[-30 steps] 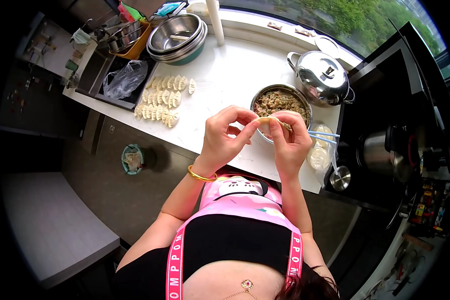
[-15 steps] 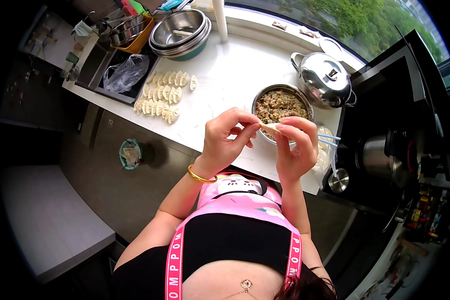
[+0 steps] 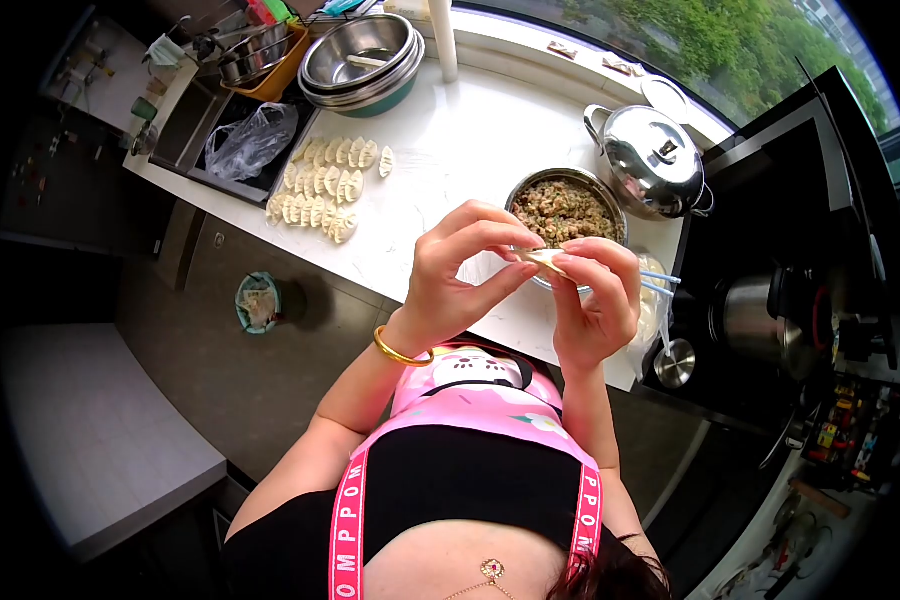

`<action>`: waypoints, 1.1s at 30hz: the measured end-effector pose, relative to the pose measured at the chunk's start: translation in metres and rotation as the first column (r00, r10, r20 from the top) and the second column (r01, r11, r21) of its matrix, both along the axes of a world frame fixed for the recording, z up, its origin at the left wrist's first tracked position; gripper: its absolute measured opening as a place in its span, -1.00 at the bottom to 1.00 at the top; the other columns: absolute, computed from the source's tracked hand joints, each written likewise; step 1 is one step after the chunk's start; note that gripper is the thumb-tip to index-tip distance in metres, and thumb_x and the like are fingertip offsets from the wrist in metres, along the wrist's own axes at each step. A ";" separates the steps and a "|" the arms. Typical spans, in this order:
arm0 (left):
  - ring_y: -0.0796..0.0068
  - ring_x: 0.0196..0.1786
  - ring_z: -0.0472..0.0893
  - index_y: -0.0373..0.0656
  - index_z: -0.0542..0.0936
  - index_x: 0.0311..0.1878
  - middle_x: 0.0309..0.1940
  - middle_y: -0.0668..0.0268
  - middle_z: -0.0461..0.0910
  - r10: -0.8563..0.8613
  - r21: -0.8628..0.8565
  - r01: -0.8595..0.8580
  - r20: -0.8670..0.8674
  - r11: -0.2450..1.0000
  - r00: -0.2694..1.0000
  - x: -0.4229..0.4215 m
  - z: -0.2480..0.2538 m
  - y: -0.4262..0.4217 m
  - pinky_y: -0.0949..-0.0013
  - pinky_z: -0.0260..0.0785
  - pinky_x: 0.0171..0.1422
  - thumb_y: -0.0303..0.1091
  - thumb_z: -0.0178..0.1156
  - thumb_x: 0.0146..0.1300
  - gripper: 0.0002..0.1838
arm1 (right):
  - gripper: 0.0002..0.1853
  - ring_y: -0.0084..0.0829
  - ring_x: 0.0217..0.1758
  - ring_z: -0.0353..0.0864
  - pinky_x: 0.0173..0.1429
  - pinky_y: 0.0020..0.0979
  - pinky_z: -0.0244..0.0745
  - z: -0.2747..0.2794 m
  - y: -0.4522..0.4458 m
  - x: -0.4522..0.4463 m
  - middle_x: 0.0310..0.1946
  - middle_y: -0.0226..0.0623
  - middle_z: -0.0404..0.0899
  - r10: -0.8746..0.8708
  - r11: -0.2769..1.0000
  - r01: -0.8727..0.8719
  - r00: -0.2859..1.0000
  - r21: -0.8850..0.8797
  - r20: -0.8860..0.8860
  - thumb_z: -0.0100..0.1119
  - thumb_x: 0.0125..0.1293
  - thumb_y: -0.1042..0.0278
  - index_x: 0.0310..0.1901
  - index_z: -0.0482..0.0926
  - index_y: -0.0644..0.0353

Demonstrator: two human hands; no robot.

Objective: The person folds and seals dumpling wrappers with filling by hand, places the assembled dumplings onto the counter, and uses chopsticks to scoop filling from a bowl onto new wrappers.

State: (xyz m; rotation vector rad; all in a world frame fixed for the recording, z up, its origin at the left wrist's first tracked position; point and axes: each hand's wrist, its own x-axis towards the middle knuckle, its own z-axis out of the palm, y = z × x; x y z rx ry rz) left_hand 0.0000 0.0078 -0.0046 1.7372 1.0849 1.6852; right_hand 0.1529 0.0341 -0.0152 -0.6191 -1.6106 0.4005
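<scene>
Between my two hands is a pale dumpling, held up in front of the bowl's near rim. My left hand pinches its left end between thumb and fingers. The fingers of my right hand grip its right end, with the thumb along the top. Behind them stands a metal bowl of minced filling, its near part hidden by my hands. Blue chopsticks stick out to the right of my right hand. Rows of folded dumplings lie on the counter to the left.
Stacked metal basins stand at the back of the white counter, beside a sink holding a plastic bag. A lidded steel pot is at the back right, near the black stove. A small bin sits on the floor.
My left fingers have shifted right along the dumpling's edge, the thumb now stretched straighter. My right hand stays almost in place, and the dumpling's pale side shows more.
</scene>
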 end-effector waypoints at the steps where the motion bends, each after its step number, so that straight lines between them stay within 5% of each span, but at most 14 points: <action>1: 0.50 -0.25 0.66 -0.20 0.67 -0.14 -0.20 0.25 0.61 0.000 0.000 0.000 0.000 1.000 1.000 0.000 0.001 0.000 0.49 0.61 -0.23 -0.61 0.37 0.08 -0.75 | -0.75 -0.33 -0.22 0.61 -0.27 -0.46 0.57 0.000 0.000 0.000 -0.29 -0.24 0.58 0.000 1.000 0.000 1.000 0.000 0.000 0.44 0.01 0.63 -0.24 0.65 0.21; 6: 0.52 -0.28 0.66 -0.19 0.70 -0.22 -0.27 0.28 0.64 0.024 -0.049 -0.023 0.014 0.999 1.000 0.001 -0.001 -0.002 0.51 0.58 -0.25 -0.61 0.40 0.06 -0.80 | -0.73 -0.33 -0.23 0.62 -0.24 -0.43 0.55 -0.003 -0.001 -0.004 -0.29 -0.24 0.60 0.026 0.996 -0.038 0.989 -0.076 -0.148 0.45 0.01 0.61 -0.22 0.62 0.21; 19: 0.48 -0.26 0.68 -0.19 0.71 -0.22 -0.27 0.27 0.65 0.046 0.054 -0.043 -0.061 0.998 0.997 0.001 -0.002 0.001 0.48 0.61 -0.20 -0.61 0.41 0.04 -0.79 | -0.74 -0.32 -0.22 0.62 -0.25 -0.42 0.62 0.001 0.003 0.000 -0.27 -0.18 0.57 0.048 0.999 -0.050 0.995 -0.019 -0.084 0.41 0.05 0.65 -0.21 0.61 0.23; 33: 0.54 -0.25 0.67 -0.20 0.68 -0.22 -0.25 0.29 0.63 0.013 -0.101 -0.007 0.059 0.995 0.998 0.004 0.002 0.003 0.54 0.61 -0.28 -0.63 0.38 0.08 -0.81 | -0.76 -0.34 -0.22 0.64 -0.26 -0.46 0.58 -0.007 0.005 0.000 -0.26 -0.19 0.60 0.050 0.991 -0.069 0.987 -0.118 -0.155 0.41 0.05 0.63 -0.22 0.61 0.22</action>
